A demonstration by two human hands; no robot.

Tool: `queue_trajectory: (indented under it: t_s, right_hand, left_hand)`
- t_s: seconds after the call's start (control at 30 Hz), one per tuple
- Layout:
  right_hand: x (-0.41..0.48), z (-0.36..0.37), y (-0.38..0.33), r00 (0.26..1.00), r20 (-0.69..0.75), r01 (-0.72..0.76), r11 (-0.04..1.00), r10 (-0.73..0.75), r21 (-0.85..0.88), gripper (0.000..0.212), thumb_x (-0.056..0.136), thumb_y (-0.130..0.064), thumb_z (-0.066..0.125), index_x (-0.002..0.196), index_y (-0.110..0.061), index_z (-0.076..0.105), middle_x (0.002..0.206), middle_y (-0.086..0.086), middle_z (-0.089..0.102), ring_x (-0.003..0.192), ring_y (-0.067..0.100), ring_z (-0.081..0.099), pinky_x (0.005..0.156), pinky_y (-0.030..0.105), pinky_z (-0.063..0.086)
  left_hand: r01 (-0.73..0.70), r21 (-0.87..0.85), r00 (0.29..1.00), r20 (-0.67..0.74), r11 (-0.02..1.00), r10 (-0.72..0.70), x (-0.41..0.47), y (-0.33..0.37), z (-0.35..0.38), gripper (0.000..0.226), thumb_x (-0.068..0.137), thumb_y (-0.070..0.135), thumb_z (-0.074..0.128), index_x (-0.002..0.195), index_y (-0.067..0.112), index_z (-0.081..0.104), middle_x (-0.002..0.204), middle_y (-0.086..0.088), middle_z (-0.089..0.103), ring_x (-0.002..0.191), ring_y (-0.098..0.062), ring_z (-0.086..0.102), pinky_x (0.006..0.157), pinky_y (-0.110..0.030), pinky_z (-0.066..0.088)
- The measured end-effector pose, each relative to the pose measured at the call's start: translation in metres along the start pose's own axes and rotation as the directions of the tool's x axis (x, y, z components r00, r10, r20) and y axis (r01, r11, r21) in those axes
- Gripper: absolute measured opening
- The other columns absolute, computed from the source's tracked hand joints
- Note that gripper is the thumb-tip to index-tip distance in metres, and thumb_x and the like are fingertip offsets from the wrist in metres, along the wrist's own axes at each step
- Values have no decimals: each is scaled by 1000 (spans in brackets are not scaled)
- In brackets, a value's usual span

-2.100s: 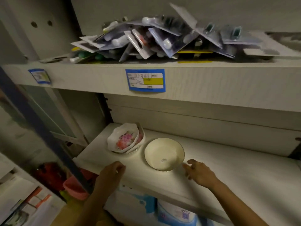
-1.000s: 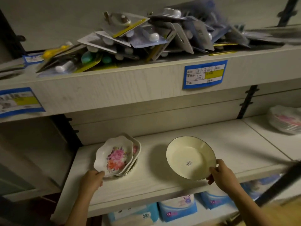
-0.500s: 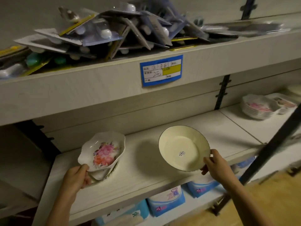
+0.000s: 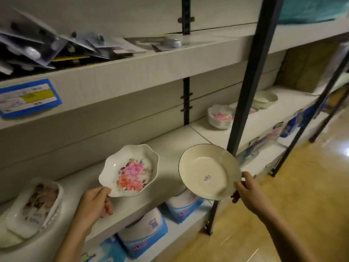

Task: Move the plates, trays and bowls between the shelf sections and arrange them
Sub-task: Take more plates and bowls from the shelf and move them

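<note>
Pale wooden shelving point(image 4: 170, 146) runs across in front of you. Your left hand point(image 4: 92, 203) pinches the rim of a scalloped floral bowl point(image 4: 130, 172), lifted clear above the middle shelf. Your right hand point(image 4: 247, 188) grips the edge of a cream plate point(image 4: 207, 171), tilted, held out past the shelf's front. More floral bowls point(image 4: 220, 118) sit stacked in the next section to the right

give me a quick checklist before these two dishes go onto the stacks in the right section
1. Left hand grips flowered bowl by its rim: ok.
2. Right hand grips cream plate by its rim: ok.
3. Matching flowered stack in the right section: ok.
4. Cream stack behind it: ok, partly hidden.
5. Black post between plate and stacks: not ok, go around.
6. Stacks steady: cannot tell.
</note>
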State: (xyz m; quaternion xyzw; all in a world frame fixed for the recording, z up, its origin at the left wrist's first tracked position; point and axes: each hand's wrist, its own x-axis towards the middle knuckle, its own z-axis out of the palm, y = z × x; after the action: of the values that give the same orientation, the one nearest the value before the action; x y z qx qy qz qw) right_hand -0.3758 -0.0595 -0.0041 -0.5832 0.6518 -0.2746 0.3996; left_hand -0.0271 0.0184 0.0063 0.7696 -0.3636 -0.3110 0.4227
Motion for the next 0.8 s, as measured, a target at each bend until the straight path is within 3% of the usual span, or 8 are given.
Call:
queue_trajectory:
  t_s: [0.2,0.33,0.5,0.6,0.8]
  right_hand:
    - [-1,-93,51,996,-75,-42,999,43,15,20,96,-10,39,115,-8,44,67,7,63,56,17,59,50,25,40]
    - [2,-145,87,988,-133,-81,997,81,1,21,95,-9,39,115,-8,45,67,9,65,55,18,60,55,30,43]
    - [7,-206,127,963,-220,-156,988,156,15,25,96,-12,39,120,-7,44,69,8,66,59,19,62,65,37,50]
    - [10,-234,141,946,-259,-188,981,193,45,20,96,-11,39,115,-10,44,70,9,66,60,19,61,72,43,52]
    - [27,-277,169,921,-312,-220,972,233,77,14,95,-11,42,108,-18,41,70,9,66,60,20,62,77,49,54]
  left_hand:
    - [-45,1,987,154,999,44,-31,43,106,30,92,6,43,70,-4,60,40,-9,51,29,-9,37,42,-22,36]
    - [-65,-2,966,250,998,64,-38,63,172,32,93,4,40,65,-2,54,37,-10,48,24,-7,33,32,-16,29]
    - [-116,44,935,341,992,95,-47,92,252,39,92,7,42,53,7,47,32,-5,48,24,-8,33,38,-21,30]
    - [-152,58,907,406,987,115,-54,112,291,37,92,6,42,55,7,48,31,-1,48,24,-5,35,34,-17,31]
    - [-180,39,870,473,983,140,-45,143,361,30,91,6,42,64,2,54,37,0,47,37,-17,46,41,-23,33]
